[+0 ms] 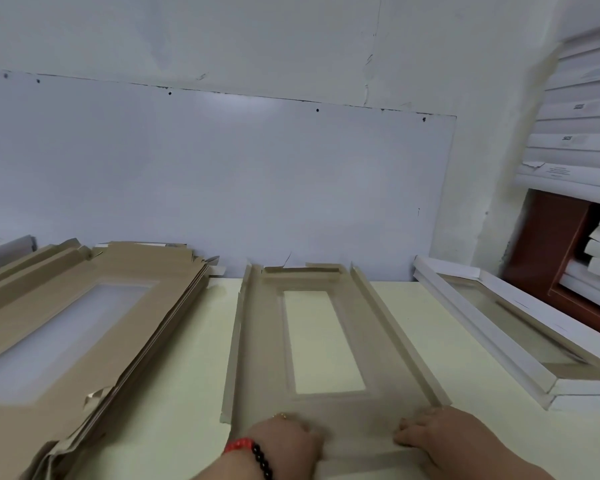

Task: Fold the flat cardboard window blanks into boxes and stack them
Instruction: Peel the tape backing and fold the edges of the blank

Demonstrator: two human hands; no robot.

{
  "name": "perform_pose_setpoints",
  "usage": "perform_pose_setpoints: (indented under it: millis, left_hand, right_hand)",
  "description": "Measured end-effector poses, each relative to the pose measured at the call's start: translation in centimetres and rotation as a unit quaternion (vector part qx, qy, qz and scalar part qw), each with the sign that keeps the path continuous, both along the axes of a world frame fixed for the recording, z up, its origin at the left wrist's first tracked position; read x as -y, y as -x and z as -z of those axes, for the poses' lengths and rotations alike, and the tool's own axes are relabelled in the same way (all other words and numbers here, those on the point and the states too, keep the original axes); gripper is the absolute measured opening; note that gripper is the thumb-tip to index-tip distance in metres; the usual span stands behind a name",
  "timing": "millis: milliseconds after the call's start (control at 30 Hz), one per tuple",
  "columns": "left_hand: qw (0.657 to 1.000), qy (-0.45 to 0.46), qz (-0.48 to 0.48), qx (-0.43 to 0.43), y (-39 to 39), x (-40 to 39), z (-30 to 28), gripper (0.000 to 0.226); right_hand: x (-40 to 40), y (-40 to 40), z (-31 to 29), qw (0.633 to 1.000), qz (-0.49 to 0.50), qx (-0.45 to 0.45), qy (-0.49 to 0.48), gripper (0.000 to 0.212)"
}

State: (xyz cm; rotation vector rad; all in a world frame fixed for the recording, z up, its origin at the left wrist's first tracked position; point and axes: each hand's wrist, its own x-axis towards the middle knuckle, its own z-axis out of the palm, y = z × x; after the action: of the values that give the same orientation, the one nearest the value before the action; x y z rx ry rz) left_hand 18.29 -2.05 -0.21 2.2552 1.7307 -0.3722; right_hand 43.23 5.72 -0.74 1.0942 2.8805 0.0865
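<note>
A brown cardboard window blank (326, 407) lies lengthwise in the middle of the pale table (194, 375), with its two long side walls folded up and its far end flap raised. My left hand (284, 441), wearing a red and black bead bracelet, grips the near end of the blank at its left corner. My right hand (433, 434) grips the same near end at the right corner, fingers curled over the flap. A stack of flat brown blanks (94, 327) lies to the left. Two folded white window boxes (520, 344) sit stacked at the right.
A white wall panel (222, 185) stands right behind the table. At the far right, many white boxes (575, 140) are piled beside a brown door panel (548, 244). The flat blanks overhang the table's near left edge.
</note>
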Motion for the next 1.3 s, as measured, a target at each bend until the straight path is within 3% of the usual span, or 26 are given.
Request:
perform_pose_setpoints:
  millis: [100, 200, 333, 500, 633, 733, 800, 867, 933, 1033, 1167, 1300]
  left_hand:
    - [0.999, -0.002, -0.029, -0.021, 0.6, -0.4, -0.2, 0.033]
    - [0.996, -0.056, -0.065, 0.030, 2.1, -0.6, -0.3, 0.025]
    - [0.982, -0.100, -0.115, 0.111, 3.4, -1.5, 0.3, 0.023]
    - [0.947, -0.118, -0.226, 0.193, 3.9, -2.7, 1.2, 0.016]
    - [0.932, -0.187, -0.254, 0.177, 3.1, -3.0, 3.0, 0.042]
    - [0.937, -0.226, -0.232, 0.133, 1.8, -3.3, 4.3, 0.066]
    - [0.952, -0.201, -0.206, 0.104, 0.6, -3.7, 5.0, 0.065]
    - [0.963, -0.185, -0.177, 0.079, -0.7, -4.1, 5.8, 0.062]
    - [0.968, -0.178, -0.163, 0.063, -1.6, -4.3, 6.5, 0.065]
    - [0.977, -0.154, -0.146, 0.010, -1.9, -4.8, 7.1, 0.072]
    - [0.980, -0.111, -0.157, -0.050, -1.2, -5.0, 7.1, 0.071]
    - [0.974, -0.102, -0.190, -0.068, -1.0, -5.1, 7.2, 0.068]
  right_hand:
    - [-1.0, -0.9, 1.0, 0.999, 0.012, -0.029, 0.040, 0.037]
    - [-1.4, -1.2, 0.6, 0.984, 0.077, -0.111, 0.117, 0.042]
    - [-2.2, -0.9, 0.3, 0.955, 0.167, -0.183, 0.161, 0.008]
    - [-3.1, 0.3, 0.8, 0.924, 0.242, -0.248, 0.164, 0.046]
    - [-3.2, 2.3, 2.6, 0.938, 0.254, -0.224, 0.079, 0.064]
    - [-2.4, 4.3, 4.0, 0.959, 0.242, -0.145, 0.015, 0.060]
    - [-1.6, 6.1, 4.5, 0.971, 0.211, -0.110, -0.039, 0.062]
    - [-0.9, 8.1, 4.6, 0.974, 0.169, -0.134, -0.073, 0.067]
    - [-0.6, 9.9, 5.2, 0.983, 0.095, -0.160, -0.001, 0.055]
    - [-1.1, 11.5, 5.3, 0.975, 0.054, -0.192, 0.098, 0.054]
    - [-1.6, 11.6, 5.5, 0.984, 0.073, -0.103, 0.127, 0.056]
    - [-2.5, 9.8, 5.4, 0.992, 0.097, 0.005, 0.085, 0.103]
